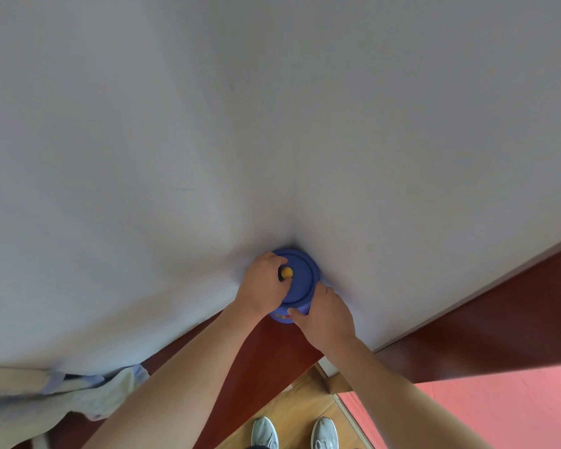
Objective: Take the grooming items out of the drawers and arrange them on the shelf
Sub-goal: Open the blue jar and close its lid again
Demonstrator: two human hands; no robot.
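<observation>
The blue lidded tub (302, 281) at the bed's (272, 124) near edge looks like stiff, light plastic. The left hand (262, 281) fingers pinch its yellow knob (287, 272), and the right hand (325, 315) fingers clamp its side, probably the surer hold.

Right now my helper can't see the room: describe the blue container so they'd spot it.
Start at the wide white sheet; at its near edge, by the red-brown wooden frame, the left hand and right hand meet. They hold the round blue container, set apart by the yellow knob on its lid.
</observation>
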